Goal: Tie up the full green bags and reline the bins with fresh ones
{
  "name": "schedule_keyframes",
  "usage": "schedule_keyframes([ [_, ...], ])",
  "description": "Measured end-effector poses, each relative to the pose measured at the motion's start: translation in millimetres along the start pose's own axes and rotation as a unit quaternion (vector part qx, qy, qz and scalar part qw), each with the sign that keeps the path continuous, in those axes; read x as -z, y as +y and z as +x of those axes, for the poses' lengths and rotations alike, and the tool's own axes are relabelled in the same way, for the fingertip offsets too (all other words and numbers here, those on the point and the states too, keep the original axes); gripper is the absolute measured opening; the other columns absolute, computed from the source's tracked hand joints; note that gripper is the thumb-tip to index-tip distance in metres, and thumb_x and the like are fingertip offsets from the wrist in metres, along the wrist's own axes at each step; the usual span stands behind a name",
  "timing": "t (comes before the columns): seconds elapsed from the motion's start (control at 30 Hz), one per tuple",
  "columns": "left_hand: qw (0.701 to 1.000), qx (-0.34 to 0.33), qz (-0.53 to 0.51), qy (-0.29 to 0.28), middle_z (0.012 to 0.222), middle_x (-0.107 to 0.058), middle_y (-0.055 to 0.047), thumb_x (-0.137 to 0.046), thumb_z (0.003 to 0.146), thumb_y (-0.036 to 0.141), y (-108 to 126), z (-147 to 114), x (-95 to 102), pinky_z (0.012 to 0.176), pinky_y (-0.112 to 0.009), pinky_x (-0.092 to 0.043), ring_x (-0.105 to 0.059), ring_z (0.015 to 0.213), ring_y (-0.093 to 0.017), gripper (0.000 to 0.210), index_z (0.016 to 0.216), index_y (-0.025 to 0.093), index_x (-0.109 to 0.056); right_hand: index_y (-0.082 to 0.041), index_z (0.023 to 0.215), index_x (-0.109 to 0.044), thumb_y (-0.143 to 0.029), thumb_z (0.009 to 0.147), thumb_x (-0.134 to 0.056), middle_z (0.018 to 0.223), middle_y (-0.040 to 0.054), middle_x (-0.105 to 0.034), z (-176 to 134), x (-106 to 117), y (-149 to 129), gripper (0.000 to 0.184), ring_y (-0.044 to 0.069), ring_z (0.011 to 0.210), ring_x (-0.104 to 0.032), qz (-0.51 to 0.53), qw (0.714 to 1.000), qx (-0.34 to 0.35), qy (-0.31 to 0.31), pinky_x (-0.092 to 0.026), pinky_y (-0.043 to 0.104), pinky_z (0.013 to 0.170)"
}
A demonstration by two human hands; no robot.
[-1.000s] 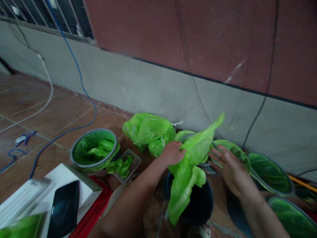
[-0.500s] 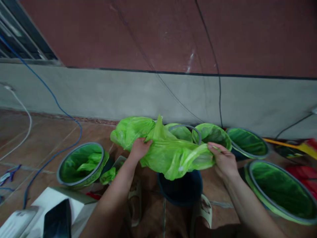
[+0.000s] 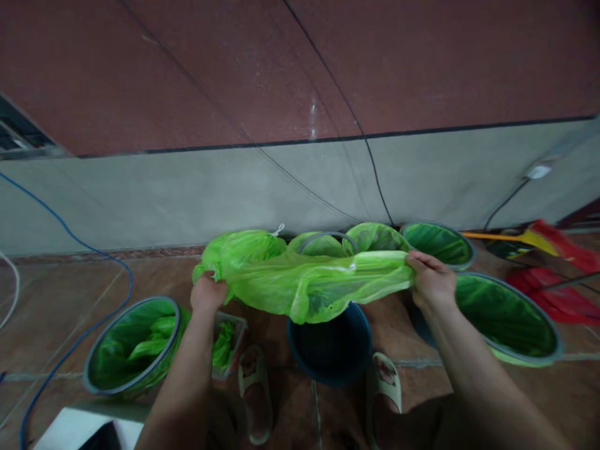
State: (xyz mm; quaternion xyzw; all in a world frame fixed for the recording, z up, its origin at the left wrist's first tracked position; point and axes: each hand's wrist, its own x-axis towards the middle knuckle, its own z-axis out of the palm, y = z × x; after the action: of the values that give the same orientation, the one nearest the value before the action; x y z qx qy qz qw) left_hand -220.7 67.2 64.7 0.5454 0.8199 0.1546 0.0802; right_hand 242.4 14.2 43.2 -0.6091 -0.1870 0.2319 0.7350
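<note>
A thin green plastic bag [image 3: 300,284] is stretched sideways between my two hands. My left hand [image 3: 209,292] is closed on its left end, and my right hand [image 3: 432,278] pinches the right end. Directly below the bag, a dark blue trash bin [image 3: 330,359] stands unlined between my feet, its far rim partly covered by the bag. Behind the held bag, a bulging green bag [image 3: 241,244] with a white tie rests against the wall; where the two meet is hard to make out.
Green-lined bins stand at the left [image 3: 135,344], at the right [image 3: 506,319] and along the wall [image 3: 438,244]. A clear tub [image 3: 229,344] holds green bags. Red dustpans [image 3: 557,290] lie far right. A blue cable [image 3: 94,319] crosses the floor near a white box [image 3: 89,428].
My left hand has moved left and slightly down, pulling the bag wider and tauter. The view has shifted to the right, showing more of the dustpans.
</note>
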Motion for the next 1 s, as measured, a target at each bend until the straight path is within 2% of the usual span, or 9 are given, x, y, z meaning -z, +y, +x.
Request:
schedule_keyframes([
  [0.07, 0.997, -0.009, -0.011, 0.079, 0.120, -0.065, -0.024, -0.058, 0.083, 0.021, 19.7, -12.5, -0.2, 0.091, -0.045, -0.051, -0.062, 0.113, -0.035, 0.047, 0.127, 0.004, -0.057, -0.019, 0.075, -0.072, -0.032, 0.054, -0.079, 0.069, -0.0010, -0.068, -14.9, -10.4, 2.8, 0.026, 0.014, 0.061, -0.059, -0.023, 0.999, 0.013, -0.038, -0.049, 0.028, 0.057],
  [0.1, 0.993, -0.063, -0.051, 0.084, 0.123, -0.064, -0.022, -0.056, 0.086, 0.022, 33.0, -22.4, -2.9, 0.095, -0.043, -0.050, -0.061, 0.116, -0.033, 0.046, 0.129, 0.006, -0.056, -0.019, 0.076, -0.073, -0.034, 0.056, -0.079, 0.069, -0.0006, -0.068, -24.4, -16.3, 3.6, 0.026, 0.014, 0.061, -0.059, -0.038, 0.997, 0.019, -0.063, -0.049, 0.028, 0.057],
  [0.23, 0.925, -0.318, -0.202, -0.044, 0.129, -0.064, -0.012, -0.060, 0.089, 0.031, 88.1, -72.1, -27.0, 0.106, -0.037, -0.046, -0.061, 0.119, -0.023, 0.048, 0.133, 0.015, -0.053, -0.020, 0.083, -0.073, -0.042, 0.063, -0.078, 0.068, 0.0004, -0.068, -65.1, -38.9, 2.9, 0.030, 0.014, 0.058, -0.058, -0.048, 0.985, 0.000, -0.166, -0.048, 0.028, 0.056],
  [0.3, 0.902, -0.366, -0.204, -0.105, 0.127, -0.066, -0.009, -0.065, 0.086, 0.032, 106.4, -89.6, -39.8, 0.107, -0.038, -0.045, -0.061, 0.119, -0.023, 0.050, 0.133, 0.018, -0.054, -0.020, 0.083, -0.073, -0.043, 0.063, -0.078, 0.069, 0.0004, -0.069, -78.6, -46.3, 1.9, 0.031, 0.014, 0.057, -0.057, -0.029, 0.982, -0.018, -0.185, -0.047, 0.028, 0.056],
  [0.47, 0.923, -0.315, -0.160, -0.157, 0.097, -0.074, -0.003, -0.054, 0.089, 0.015, 115.9, -87.8, -51.2, 0.090, -0.029, -0.052, -0.069, 0.090, -0.017, 0.026, 0.110, 0.020, -0.069, -0.021, 0.084, -0.072, -0.045, 0.063, -0.079, 0.069, -0.0003, -0.069, -79.2, -48.7, 0.6, 0.032, 0.014, 0.057, -0.057, -0.032, 0.978, -0.027, -0.205, -0.046, 0.028, 0.056],
  [0.57, 0.929, -0.329, -0.133, -0.105, 0.102, -0.072, -0.007, -0.049, 0.089, 0.011, 108.1, -76.0, -44.8, 0.092, -0.029, -0.051, -0.067, 0.093, -0.018, 0.026, 0.102, 0.017, -0.071, -0.020, 0.086, -0.072, -0.044, 0.064, -0.080, 0.075, 0.0011, -0.071, -70.7, -43.1, 1.1, 0.033, 0.015, 0.066, -0.061, -0.064, 0.963, 0.007, -0.262, -0.048, 0.028, 0.062],
  [0.7, 0.949, -0.286, -0.125, 0.051, 0.104, -0.068, -0.013, -0.041, 0.092, 0.012, 97.0, -66.6, -32.7, 0.095, -0.033, -0.049, -0.065, 0.098, -0.022, 0.031, 0.107, 0.012, -0.069, -0.021, 0.095, -0.074, -0.040, 0.067, -0.079, 0.085, 0.0019, -0.072, -69.1, -33.8, 6.3, 0.035, 0.015, 0.070, -0.062, -0.171, 0.887, 0.053, -0.426, -0.049, 0.028, 0.065],
  [0.8, 0.948, -0.250, -0.153, 0.123, 0.101, -0.067, -0.014, -0.041, 0.093, 0.015, 92.8, -62.6, -29.1, 0.093, -0.035, -0.049, -0.064, 0.096, -0.023, 0.030, 0.104, 0.012, -0.068, -0.021, 0.099, -0.074, -0.036, 0.073, -0.073, 0.090, 0.0033, -0.073, -72.6, -29.0, 12.9, 0.030, 0.015, 0.070, -0.062, -0.247, 0.827, 0.076, -0.500, -0.049, 0.028, 0.065],
  [1.0, 0.958, -0.167, -0.213, 0.098, 0.081, -0.068, -0.006, -0.043, 0.092, 0.018, 90.1, -55.0, -30.7, 0.075, -0.030, -0.049, -0.063, 0.074, -0.019, 0.025, 0.102, 0.016, -0.066, -0.019, 0.101, -0.071, -0.041, 0.080, -0.069, 0.089, 0.0025, -0.071, -76.8, -29.1, 18.7, 0.031, 0.016, 0.075, -0.062, -0.280, 0.761, 0.061, -0.582, -0.047, 0.026, 0.067],
])
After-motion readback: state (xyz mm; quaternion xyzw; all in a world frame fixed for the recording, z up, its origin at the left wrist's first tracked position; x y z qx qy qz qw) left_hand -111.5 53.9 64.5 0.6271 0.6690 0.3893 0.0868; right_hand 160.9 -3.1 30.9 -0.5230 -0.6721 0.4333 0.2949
